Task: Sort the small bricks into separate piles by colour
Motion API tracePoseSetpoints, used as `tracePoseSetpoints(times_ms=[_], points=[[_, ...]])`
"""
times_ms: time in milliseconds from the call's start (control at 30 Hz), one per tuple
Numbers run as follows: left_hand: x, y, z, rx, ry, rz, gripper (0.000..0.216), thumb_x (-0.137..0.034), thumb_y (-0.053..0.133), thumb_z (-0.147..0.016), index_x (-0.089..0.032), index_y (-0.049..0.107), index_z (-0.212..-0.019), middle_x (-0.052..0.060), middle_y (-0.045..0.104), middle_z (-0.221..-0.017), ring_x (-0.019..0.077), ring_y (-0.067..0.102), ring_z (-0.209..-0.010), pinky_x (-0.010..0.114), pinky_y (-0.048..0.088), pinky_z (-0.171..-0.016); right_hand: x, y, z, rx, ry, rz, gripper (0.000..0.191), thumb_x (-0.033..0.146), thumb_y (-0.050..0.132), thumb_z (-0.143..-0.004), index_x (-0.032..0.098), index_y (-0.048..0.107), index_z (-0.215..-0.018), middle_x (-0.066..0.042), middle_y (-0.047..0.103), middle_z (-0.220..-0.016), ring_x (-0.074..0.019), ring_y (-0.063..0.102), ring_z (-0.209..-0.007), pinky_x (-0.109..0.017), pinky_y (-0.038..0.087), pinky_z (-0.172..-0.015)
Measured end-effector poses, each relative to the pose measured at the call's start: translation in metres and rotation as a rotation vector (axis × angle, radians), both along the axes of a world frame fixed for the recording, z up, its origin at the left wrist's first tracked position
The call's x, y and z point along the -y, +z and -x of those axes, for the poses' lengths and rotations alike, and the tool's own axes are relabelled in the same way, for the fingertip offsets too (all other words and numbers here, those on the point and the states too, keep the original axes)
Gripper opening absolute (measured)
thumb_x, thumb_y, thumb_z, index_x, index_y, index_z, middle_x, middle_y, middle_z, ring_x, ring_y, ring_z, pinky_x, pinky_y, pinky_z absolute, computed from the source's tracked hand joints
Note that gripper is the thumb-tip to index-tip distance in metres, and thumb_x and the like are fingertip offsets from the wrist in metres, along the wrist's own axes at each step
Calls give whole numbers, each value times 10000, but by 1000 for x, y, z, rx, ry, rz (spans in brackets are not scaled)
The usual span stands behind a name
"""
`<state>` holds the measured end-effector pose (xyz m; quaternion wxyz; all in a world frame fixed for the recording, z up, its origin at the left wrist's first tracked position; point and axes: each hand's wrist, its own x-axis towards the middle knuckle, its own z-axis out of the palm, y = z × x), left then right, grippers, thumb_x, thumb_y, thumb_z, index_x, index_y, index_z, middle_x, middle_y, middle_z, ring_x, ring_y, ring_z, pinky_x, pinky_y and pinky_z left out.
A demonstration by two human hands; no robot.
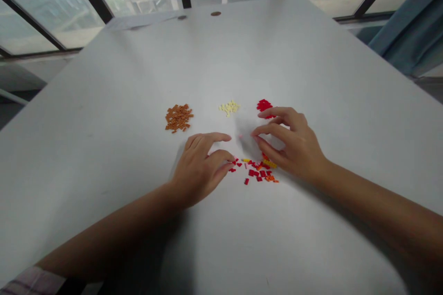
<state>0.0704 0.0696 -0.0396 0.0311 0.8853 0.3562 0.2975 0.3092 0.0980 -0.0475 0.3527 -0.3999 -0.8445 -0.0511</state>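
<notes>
A scattered group of small red, orange and yellow plastic bricks [254, 170] lies on the white desk [86, 115] between the hands. The left hand [199, 170] rests just beside the group; the right hand [290, 143] sits near a compact red brick pile [265, 107]. Both hands' fingers are curved, open and grip nothing visible. A compact orange-brown brick pile [179, 118] and a compact pale-yellow brick pile [229, 108] lie farther along the desk.

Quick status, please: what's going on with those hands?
Left hand, right hand open over scattered red, orange, yellow bricks. Brown pile, cream pile, red pile beyond.
</notes>
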Motion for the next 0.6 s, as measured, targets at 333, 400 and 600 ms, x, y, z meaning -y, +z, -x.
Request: tracePoseSetpoints(times_ms=[333, 400, 600], points=[[0, -2, -4, 109, 25, 89, 43, -172, 638, -883, -205, 657, -904, 102, 617, -1180, 240, 608, -1104, 434, 494, -935, 20, 7, 17, 169, 156, -68, 254, 248, 491, -979, 271, 688, -822, 23, 739, -987, -120, 593, -716, -398, 320, -774], [0, -2, -4, 120, 7, 99, 45, -171, 638, -882, -206, 655, -905, 103, 619, -1177, 238, 609, -1103, 439, 502, -933, 20, 7, 16, 194, 150, -55, 276, 244, 490, -975, 283, 694, -793, 36, 740, -998, -120, 594, -722, -413, 306, -788], [-1, -2, -3, 131, 10, 104, 45, -173, 637, -884, -204, 657, -909, 102, 628, -1173, 236, 610, -1109, 441, 499, -945, 20, 9, 15, 209, 193, -132, 226, 228, 512, -971, 299, 695, -859, 33, 737, -1065, -125, 601, -736, -406, 312, -778]])
